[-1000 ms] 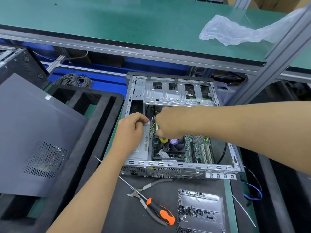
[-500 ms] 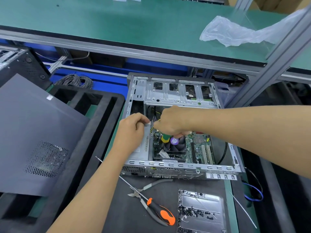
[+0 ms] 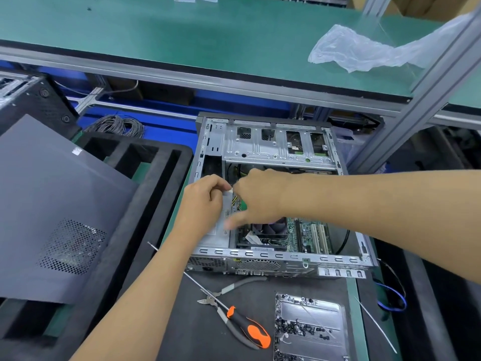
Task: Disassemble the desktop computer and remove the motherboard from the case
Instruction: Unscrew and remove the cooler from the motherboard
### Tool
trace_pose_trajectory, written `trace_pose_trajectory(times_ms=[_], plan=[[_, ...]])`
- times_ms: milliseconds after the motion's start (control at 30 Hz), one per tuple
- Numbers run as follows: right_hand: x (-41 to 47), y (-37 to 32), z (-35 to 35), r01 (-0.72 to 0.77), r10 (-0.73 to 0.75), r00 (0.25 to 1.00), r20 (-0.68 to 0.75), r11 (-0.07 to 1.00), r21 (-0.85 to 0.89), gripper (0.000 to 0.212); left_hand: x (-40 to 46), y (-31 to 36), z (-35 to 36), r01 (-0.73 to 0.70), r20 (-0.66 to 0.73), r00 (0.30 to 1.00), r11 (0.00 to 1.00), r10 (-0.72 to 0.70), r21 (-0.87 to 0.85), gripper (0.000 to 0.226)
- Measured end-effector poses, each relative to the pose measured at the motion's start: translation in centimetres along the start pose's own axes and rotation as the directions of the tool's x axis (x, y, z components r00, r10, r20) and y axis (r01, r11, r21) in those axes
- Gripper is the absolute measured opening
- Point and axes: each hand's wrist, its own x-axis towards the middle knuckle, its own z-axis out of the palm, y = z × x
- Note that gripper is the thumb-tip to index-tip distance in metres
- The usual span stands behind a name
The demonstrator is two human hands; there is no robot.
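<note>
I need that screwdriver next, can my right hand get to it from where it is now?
Probably yes: the screwdriver lies uncovered on the mat in front of the case. The right hand first needs to come out of the case.

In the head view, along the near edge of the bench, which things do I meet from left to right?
Dark side panel → black foam tray → orange-handled screwdriver → metal tray of screws → white cable tie.

head-worn view, looking down, close
</note>
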Motion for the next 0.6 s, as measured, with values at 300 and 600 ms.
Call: trace_pose_trajectory(times_ms=[300,600], plan=[[0.8,0.4,0.3,0.337,-0.400,0.916,0.041,0.709,-0.619,0.026,0.1,-0.1,0.0,-0.011,-0.008,1.000,1.000,0.011,0.009,0.036],[0.5,1.0,0.3,-0.091,0.093,0.996,-0.003,0.981,0.172,0.062,0.1,-0.2,0.1,-0.015,-0.001,1.000,1.000,0.015,-0.017,0.035]])
